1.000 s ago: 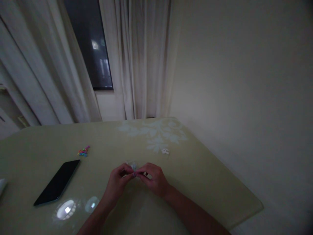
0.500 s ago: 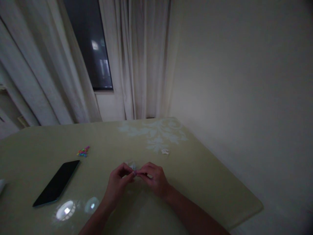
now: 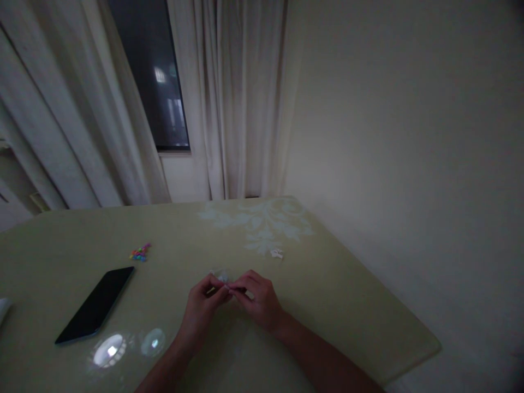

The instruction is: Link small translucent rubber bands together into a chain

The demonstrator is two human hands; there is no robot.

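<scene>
My left hand (image 3: 201, 307) and my right hand (image 3: 258, 299) meet fingertip to fingertip low over the table, each in a pinch. Something tiny sits between the fingertips, too small and dim to name. Just behind the fingers lies a small clear plastic piece (image 3: 221, 274), partly hidden by my left hand. A pile of small multicoloured pieces (image 3: 140, 252) rests farther back on the left. Small white bits (image 3: 277, 254) lie behind my right hand.
A dark phone or tablet (image 3: 96, 307) lies on the glossy table (image 3: 347, 305) at the left. At the far left edge a white object (image 3: 3, 308) is partly in view. Curtains, a window and a wall stand beyond the table.
My left hand has shifted slightly right and its fingers sit closer to my right fingertips. My right hand has hardly moved.
</scene>
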